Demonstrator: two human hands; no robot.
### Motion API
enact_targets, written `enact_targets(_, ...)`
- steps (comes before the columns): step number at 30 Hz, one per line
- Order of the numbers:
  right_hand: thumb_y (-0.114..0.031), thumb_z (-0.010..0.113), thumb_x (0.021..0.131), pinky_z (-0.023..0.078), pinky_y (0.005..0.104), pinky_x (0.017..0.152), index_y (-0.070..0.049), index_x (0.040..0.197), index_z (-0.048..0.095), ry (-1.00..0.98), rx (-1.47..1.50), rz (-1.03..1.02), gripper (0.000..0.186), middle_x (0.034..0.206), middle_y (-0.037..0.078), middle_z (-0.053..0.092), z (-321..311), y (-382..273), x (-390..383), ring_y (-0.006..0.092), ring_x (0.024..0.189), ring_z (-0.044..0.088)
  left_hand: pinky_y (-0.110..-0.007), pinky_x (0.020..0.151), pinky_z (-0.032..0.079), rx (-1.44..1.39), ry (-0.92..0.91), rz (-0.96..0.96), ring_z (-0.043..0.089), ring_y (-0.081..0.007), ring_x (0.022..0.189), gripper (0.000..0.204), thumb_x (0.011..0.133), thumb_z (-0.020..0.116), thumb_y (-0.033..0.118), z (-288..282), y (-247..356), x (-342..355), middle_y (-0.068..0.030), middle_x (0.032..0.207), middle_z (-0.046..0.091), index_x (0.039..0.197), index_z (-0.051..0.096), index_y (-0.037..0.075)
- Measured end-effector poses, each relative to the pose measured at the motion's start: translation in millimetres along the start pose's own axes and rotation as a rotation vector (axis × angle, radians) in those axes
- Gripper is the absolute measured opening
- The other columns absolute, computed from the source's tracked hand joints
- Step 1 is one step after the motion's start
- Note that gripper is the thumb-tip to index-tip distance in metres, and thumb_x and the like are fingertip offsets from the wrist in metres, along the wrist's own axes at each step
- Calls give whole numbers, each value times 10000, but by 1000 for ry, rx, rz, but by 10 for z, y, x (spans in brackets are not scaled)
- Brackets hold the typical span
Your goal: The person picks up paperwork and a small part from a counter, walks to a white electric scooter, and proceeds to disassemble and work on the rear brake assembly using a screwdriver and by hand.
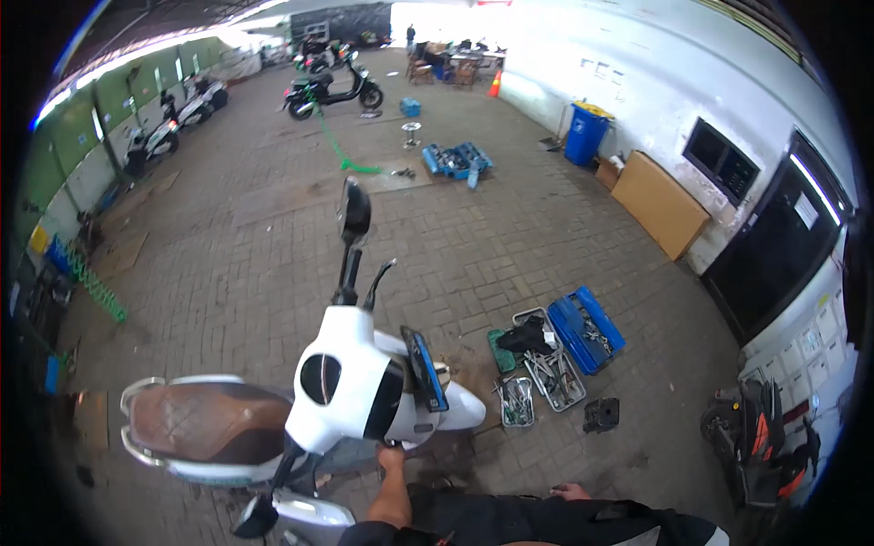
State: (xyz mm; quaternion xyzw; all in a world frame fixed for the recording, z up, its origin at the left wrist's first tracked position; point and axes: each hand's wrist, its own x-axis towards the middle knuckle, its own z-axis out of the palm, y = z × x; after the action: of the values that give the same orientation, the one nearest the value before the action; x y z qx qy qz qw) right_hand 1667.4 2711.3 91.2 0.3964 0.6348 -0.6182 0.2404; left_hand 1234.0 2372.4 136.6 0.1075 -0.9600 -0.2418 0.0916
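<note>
A white scooter (340, 382) with a brown seat (205, 421), mirrors and a dark tablet-like panel (424, 369) stands just in front of me. My left hand (391, 460) reaches to a dark spot low on the scooter's front body, fingers curled there; what they grip is hidden. My right hand (569, 491) is low beside my dark-clothed legs, fingers closed around something small I cannot make out. To the right on the paving lie an open blue toolbox (574, 332), metal trays (516, 403) of tools, a black cloth (526, 333) and a small black box (601, 415).
Black-and-orange scooter (756, 446) at right, near a dark door (774, 250) and cardboard panel (657, 202). Blue bin (587, 134), second toolbox (455, 161), green hose (360, 166) and parked scooters (328, 96) farther off. A person (410, 36) stands at the back.
</note>
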Motion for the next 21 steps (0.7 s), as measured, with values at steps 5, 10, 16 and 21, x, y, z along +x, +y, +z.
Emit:
enact_targets(5,-508,660,830,462,345,599,-21,862,684,-99,395,426,489,701,55,618,148,-438,207,207,633,585,-424,708,521,-154,-435,236,664,-370,805,617,748,714,399,-551,-50,-139,-246,846,671,1194,579,-5)
enact_targets(10,-303,753,794,487,331,679,27,1140,563,-193,346,-41,515,971,106,623,844,-1472,223,186,813,599,-413,671,530,-530,-668,-203,671,-297,780,762,799,687,484,-1341,-528,-961,-185,1023,672,1377,444,50)
enact_targets(16,-218,760,781,395,316,980,79,1290,455,-735,-245,-581,664,1229,144,561,2508,-2981,-800,197,1139,517,-381,926,445,-792,-804,-585,483,-260,1227,876,889,523,600,-2919,-456,-1724,-158,1397,445,1503,173,83)
enact_targets(21,-188,628,893,363,388,1016,-38,1414,354,-1014,-312,-1083,608,1295,193,488,4151,-3344,-2151,314,1214,470,-309,901,433,-1054,-180,-671,521,-137,1039,478,984,421,484,-4139,-919,-2047,-4,1122,546,1292,455,121)
